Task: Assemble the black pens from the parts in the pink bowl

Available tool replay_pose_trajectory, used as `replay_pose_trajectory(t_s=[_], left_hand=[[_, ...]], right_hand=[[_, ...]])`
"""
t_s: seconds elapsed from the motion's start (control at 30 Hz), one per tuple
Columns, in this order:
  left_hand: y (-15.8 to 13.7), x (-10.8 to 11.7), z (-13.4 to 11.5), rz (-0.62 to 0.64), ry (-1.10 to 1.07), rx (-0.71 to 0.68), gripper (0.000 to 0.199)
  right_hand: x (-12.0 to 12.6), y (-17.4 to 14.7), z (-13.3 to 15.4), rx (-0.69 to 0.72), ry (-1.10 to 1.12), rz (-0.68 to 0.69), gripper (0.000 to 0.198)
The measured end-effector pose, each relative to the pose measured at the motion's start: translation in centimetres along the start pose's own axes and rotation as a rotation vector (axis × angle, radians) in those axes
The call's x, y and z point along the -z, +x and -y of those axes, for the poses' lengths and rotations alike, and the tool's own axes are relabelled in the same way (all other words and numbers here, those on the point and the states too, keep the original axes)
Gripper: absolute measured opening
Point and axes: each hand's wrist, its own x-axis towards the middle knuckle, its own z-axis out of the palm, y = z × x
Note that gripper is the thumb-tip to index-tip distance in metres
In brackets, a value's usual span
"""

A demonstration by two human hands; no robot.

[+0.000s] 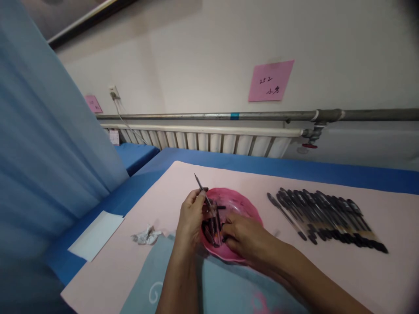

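Observation:
My left hand (193,211) is closed round a slim, clear-barrelled pen (203,192), its pointed tip up and to the left above the rim of a pink plastic bowl (253,209). Inside the bowl lie several loose pen parts (212,229), clear tubes and dark pieces. Over the bowl's right side, my right hand (240,233) has its fingers curled together, with something dark at the fingertips that I cannot make out. The two hands are close but apart.
To the right lies a row of several dark-ended pens (324,213) on the pink sheet (238,174). A crumpled tissue (147,235) and a white paper (96,235) lie at left. Light-blue cloth (229,283) covers my lap. A radiator (203,140) stands behind the blue bed surface (327,170).

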Motion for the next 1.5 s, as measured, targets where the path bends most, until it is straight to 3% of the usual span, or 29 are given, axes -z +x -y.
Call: replay_pose_trajectory(t_s=[0.07,0.23,0.37,0.47,0.63,0.93,1.13,1.33,1.5], left_hand=[[0.0,0.0,-0.1,-0.001,-0.016,-0.005,0.029],[0.0,0.1,-0.2,0.026,-0.179,0.053,0.027],[-0.1,0.1,-0.1,0.082,-0.265,0.108,0.026],[-0.3,-0.1,0.0,0.115,-0.265,0.137,0.026],[-0.5,-0.6,0.1,0.123,-0.256,0.149,0.024],[-0.6,-0.9,0.1,0.156,-0.326,0.188,0.023],[-0.8,-1.1,-0.1,0.096,-0.348,0.135,0.025],[-0.9,-1.3,0.3,0.114,-0.323,0.168,0.027],[-0.7,-1.2,0.3,0.083,-0.34,0.137,0.029]], right_hand=[[0.2,0.1,0.1,-0.034,0.171,-0.077,0.018],[1.2,0.2,0.7,-0.298,0.732,-0.272,0.006],[1.5,-0.1,0.9,-0.427,0.955,-0.356,0.007],[1.4,-0.3,1.0,-0.489,0.928,-0.384,0.004],[1.4,-0.4,1.7,-0.349,0.682,-0.403,0.013],[1.8,-0.3,1.6,-0.458,1.046,-0.606,0.012],[1.8,-0.4,1.8,-0.481,1.058,-0.496,0.01],[1.7,-0.5,1.4,-0.475,1.054,-0.519,0.009],[1.4,-0.5,1.2,-0.486,1.074,-0.471,0.023]])
